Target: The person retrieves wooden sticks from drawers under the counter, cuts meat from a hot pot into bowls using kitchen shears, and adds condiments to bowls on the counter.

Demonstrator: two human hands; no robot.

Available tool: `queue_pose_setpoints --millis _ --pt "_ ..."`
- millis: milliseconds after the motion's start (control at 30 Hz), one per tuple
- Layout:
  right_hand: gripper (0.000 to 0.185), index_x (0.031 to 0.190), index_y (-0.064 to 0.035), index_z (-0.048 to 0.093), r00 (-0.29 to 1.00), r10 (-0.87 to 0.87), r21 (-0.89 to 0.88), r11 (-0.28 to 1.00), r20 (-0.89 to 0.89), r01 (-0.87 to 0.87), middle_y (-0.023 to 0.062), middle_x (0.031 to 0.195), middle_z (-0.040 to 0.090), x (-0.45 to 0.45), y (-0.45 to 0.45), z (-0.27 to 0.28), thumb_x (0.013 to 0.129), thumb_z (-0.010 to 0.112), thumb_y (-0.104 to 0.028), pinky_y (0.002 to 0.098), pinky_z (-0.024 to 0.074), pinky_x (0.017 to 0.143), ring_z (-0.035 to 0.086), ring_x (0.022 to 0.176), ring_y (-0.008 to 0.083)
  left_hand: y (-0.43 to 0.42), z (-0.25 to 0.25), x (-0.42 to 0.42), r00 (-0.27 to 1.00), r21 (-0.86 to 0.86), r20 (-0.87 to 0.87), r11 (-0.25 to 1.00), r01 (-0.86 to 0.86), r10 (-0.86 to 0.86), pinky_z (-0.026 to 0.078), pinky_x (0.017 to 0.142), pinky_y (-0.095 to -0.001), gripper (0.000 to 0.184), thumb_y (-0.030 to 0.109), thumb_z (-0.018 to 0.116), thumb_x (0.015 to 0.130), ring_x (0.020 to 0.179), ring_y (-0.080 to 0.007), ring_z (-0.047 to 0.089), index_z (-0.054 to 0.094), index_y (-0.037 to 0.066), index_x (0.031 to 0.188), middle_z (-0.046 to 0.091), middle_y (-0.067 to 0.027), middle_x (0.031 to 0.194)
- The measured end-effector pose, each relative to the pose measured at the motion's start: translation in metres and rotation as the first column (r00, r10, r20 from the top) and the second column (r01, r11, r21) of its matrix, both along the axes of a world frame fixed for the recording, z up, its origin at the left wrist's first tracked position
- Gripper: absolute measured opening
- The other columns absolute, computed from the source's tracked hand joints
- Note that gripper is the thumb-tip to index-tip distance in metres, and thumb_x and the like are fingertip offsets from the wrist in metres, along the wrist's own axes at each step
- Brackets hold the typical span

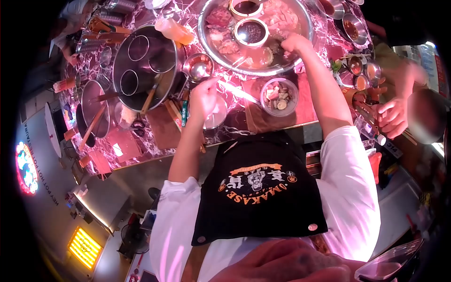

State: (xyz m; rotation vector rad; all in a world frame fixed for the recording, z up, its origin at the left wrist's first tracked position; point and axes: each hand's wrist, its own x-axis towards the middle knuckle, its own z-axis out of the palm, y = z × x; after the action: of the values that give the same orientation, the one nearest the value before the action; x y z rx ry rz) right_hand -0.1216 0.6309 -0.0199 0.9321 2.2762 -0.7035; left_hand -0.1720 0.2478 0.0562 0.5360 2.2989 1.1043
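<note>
My right hand (297,43) reaches over the right side of a large round metal basin (202,35), its fingers bent down at the food. Raw-looking pieces of meat (279,16) lie around two dark-filled white cups (251,33) inside it. What those fingers grip is hidden. Closed, my left hand (205,96) is held above a pale bowl (217,113), just below a small metal bowl (198,67). A bright white streak starts near its fingertips; I cannot tell whether it is an object or glare. Between my arms stands a clear tub of chopped pieces (279,97).
At the left are a big dark pot (117,56) with ring-shaped inserts, a smaller pot (96,105) and chopsticks (173,115). An orange-filled bottle (174,30) lies behind. Another person's hand (393,116) is at the right, near sauce bowls (361,82).
</note>
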Motion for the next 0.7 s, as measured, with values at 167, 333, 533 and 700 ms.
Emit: queue_pose_setpoints --millis 167,333,533,700 --pt "0.049 0.117 -0.008 0.066 0.995 -0.066 0.038 0.997 -0.076 0.069 0.0189 0.113 0.066 0.017 -0.001 0.016 0.074 0.058 -0.029 0.0399 0.0491 0.092 0.064 0.106 0.0336 -0.01 -0.008 0.009 0.973 -0.027 0.207 0.994 -0.102 0.105 0.045 0.051 -0.0287 0.029 0.012 0.051 0.095 0.047 -0.0131 0.058 0.066 0.005 0.118 0.063 -0.0099 0.064" --pt "0.042 0.109 -0.0057 0.069 0.88 -0.34 -0.145 0.94 -0.333 0.308 0.019 0.103 0.07 0.029 0.006 -0.012 0.076 0.062 -0.03 0.0355 0.0501 0.088 0.067 0.099 0.0311 -0.001 -0.002 0.007 0.977 -0.086 0.19 0.993 -0.078 0.094 0.044 0.049 -0.0301 0.03 0.013 0.05 0.093 0.047 -0.0132 0.056 0.067 0.004 0.117 0.061 -0.0081 0.062" --pt "0.022 0.103 -0.0048 0.069 0.597 -0.751 -0.617 0.619 -0.283 0.486 0.0043 0.076 0.068 0.052 0.0 0.001 0.092 0.056 -0.019 0.0241 0.0431 0.054 0.057 0.059 0.011 0.006 -0.023 -0.004 1.0 -0.019 0.019 1.0 -0.02 0.02 0.045 0.052 -0.0324 0.03 0.013 0.051 0.091 0.051 -0.0183 0.057 0.067 0.004 0.115 0.062 -0.011 0.064" --pt "0.021 0.104 -0.0052 0.066 0.443 -0.878 -0.768 0.409 -0.183 0.493 0.0049 0.073 0.065 0.063 0.008 -0.003 0.092 0.055 -0.018 0.0239 0.0403 0.048 0.053 0.054 0.0101 0.014 -0.026 -0.012 0.999 -0.066 -0.044 0.998 0.017 -0.02 0.048 0.059 -0.0342 0.03 0.013 0.053 0.089 0.061 -0.0245 0.063 0.068 0.006 0.114 0.065 -0.0148 0.071"
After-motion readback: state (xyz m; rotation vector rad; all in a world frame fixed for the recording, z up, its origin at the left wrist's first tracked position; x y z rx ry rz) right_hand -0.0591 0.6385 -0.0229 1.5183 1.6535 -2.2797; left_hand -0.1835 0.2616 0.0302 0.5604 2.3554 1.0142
